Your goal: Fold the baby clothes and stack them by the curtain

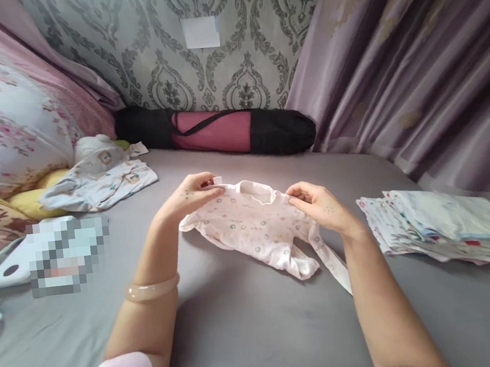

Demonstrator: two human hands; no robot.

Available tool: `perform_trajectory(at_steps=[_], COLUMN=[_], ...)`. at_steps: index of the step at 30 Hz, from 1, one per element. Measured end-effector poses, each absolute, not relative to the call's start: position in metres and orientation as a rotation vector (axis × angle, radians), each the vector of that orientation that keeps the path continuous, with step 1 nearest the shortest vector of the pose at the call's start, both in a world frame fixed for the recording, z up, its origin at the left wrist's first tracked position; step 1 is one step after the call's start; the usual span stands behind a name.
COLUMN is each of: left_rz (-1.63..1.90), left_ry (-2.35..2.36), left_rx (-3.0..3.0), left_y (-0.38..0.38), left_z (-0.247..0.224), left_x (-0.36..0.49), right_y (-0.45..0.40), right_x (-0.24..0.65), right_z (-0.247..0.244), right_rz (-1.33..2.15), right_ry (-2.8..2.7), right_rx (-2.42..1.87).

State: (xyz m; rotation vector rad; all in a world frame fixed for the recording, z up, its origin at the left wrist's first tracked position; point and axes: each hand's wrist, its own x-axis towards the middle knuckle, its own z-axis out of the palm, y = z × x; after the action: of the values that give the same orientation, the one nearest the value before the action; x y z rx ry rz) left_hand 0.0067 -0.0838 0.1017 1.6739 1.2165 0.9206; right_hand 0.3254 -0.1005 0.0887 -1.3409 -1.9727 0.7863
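A small pale pink baby garment (253, 223) with a printed pattern is held up by its shoulders over the grey sheet (261, 333). My left hand (196, 194) pinches the shoulder at the left of the neckline, beside a small white tag. At the other shoulder, my right hand (317, 202) is closed on the fabric between thumb and fingers. The white-edged neck opening faces the wall. One sleeve hangs down beside my right forearm, and the lower part of the garment droops toward me.
A stack of folded clothes (450, 220) lies at the right. Rumpled printed clothing (108, 180) and yellow cushions (32, 203) are at the left, near a white device (29, 256) and a blurred-out object. A black and pink rolled bag (217, 131) lies along the wall.
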Motion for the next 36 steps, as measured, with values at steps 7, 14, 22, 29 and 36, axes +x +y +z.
perform_trajectory(at_steps=[7, 14, 22, 29, 36], left_rz=[0.831, 0.805, 0.871, 0.881, 0.877], left_ry=[1.156, 1.152, 1.214, 1.241, 1.217], left_rx=[1.668, 1.756, 1.755, 1.759, 1.767], left_y=[-0.089, -0.092, -0.089, -0.090, -0.091], left_z=[0.104, 0.107, 0.105, 0.105, 0.106], left_x=[0.015, 0.017, 0.017, 0.016, 0.014], right_y=[-0.099, -0.100, -0.102, -0.102, -0.096], right_x=[0.315, 0.306, 0.298, 0.293, 0.290], right_z=[0.082, 0.082, 0.085, 0.084, 0.081], right_rz=[0.604, 0.497, 0.491, 0.559, 0.470], right_ry=[-2.054, -2.077, -2.058, -1.909, -1.848], right_rx=[-1.345, -1.355, -1.360, -1.366, -1.312])
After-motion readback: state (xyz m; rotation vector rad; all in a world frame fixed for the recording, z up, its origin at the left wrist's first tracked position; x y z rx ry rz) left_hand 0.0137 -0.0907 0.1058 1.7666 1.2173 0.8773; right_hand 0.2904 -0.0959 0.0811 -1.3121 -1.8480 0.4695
